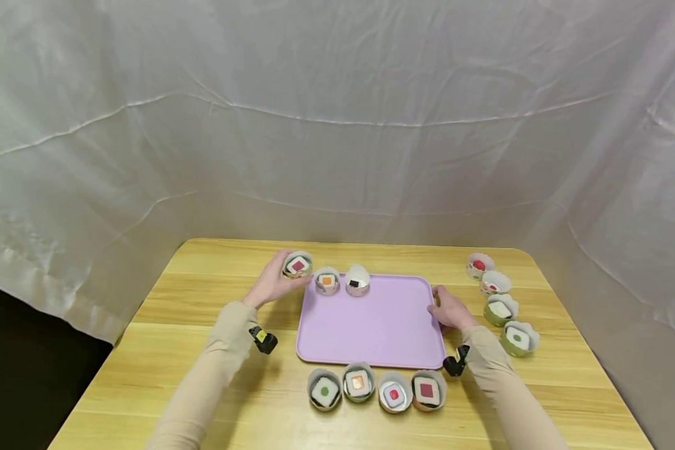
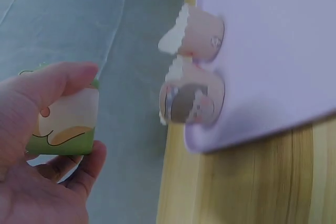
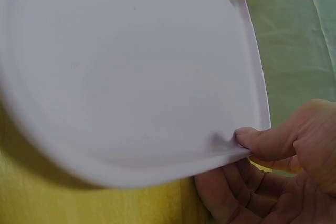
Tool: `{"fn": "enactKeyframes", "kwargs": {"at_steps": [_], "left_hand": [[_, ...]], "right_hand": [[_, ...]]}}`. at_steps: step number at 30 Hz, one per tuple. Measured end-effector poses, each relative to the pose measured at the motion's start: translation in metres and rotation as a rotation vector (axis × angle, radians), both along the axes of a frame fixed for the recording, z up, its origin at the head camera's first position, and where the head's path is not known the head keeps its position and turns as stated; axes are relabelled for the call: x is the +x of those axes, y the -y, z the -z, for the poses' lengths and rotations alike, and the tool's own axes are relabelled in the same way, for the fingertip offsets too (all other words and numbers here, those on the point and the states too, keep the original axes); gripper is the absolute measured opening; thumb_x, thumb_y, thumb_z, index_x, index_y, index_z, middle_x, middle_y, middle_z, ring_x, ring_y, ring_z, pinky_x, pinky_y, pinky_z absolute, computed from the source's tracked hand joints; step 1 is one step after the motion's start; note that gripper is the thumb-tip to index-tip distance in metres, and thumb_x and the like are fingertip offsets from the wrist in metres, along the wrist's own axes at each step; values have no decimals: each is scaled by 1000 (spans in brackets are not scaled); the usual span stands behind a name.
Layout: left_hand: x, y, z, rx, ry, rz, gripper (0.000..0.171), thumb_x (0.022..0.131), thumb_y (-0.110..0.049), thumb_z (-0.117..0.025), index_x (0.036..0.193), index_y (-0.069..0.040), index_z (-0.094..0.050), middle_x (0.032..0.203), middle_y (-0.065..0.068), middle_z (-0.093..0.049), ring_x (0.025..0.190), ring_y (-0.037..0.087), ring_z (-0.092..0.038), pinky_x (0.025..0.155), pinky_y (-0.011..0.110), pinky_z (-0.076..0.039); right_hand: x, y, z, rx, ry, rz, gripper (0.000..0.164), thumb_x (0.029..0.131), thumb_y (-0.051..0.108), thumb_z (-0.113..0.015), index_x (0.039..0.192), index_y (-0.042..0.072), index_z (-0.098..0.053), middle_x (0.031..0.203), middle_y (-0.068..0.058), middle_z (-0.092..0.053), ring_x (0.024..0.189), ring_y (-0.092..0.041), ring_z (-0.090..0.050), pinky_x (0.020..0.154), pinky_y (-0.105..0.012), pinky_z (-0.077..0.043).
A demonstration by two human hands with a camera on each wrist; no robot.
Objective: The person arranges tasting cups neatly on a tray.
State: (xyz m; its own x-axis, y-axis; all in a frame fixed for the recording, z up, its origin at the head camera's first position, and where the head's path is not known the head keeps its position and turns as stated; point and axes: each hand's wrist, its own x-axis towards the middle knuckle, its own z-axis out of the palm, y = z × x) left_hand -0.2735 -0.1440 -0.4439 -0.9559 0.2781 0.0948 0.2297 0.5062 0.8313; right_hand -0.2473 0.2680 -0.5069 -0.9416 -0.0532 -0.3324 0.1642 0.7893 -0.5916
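My left hand [image 1: 274, 281] grips a green-and-white paper cup [image 2: 73, 111] between thumb and fingers, off the back left corner of the lilac tray [image 1: 377, 328]. Inside this cup sits a white sushi-like piece with a dark red square [image 1: 299, 265]. Along the tray's back left edge stand two pink paper cups, one with an orange-centred piece [image 1: 327, 281], the other with a small black piece [image 1: 355, 284]. At the tray's right side, my right hand [image 1: 451, 309] pinches the rim, thumb [image 3: 262, 142] on top and fingers underneath.
In front of the tray, a row of several filled paper cups [image 1: 394, 396] stands on the wooden table [image 1: 202, 287]. Another line of several cups [image 1: 499, 308] runs along the table's right side. A pale cloth [image 1: 337, 156] hangs behind the table.
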Motion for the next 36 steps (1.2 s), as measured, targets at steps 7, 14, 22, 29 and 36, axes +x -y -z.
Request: {"fn": "enactKeyframes", "kwargs": {"at_steps": [7,14,22,29,36], "left_hand": [[-2,-23,-3,12,-40,55,61,85,-12,-79,137,-1,-48,131,22,-57,122,38,-55,108,55,-47],[-3,-50,-4,23,-34,85,63,84,-8,-78,137,1,-46,132,22,-59,123,37,-56,112,53,-45],[-4,-75,-3,6,-39,147,60,85,-11,-78,136,-1,-48,129,20,-61,122,34,-57,111,49,-46],[-6,-95,-3,-67,-79,196,60,86,-14,-78,136,-2,-49,130,19,-61,124,32,-57,109,49,-47],[-13,-112,0,-131,-86,242,62,85,-13,-78,138,-4,-47,131,17,-60,120,31,-57,107,44,-48]], "right_hand": [[1,0,1,-4,-6,10,44,102,11,-51,139,-5,-33,104,-29,-59,70,-25,-65,56,-33,-60],[2,-2,2,-14,-29,2,39,101,9,-51,134,-5,-35,96,-26,-59,67,-24,-65,54,-33,-59],[3,1,2,-18,-28,3,41,102,10,-51,136,-5,-34,99,-28,-60,68,-24,-65,54,-33,-60],[4,1,3,-21,-45,-8,39,102,9,-49,135,-6,-34,98,-29,-60,68,-24,-65,55,-34,-59],[4,4,2,-12,-41,-3,37,102,10,-50,133,-5,-35,100,-28,-59,69,-24,-64,55,-32,-58]]}}
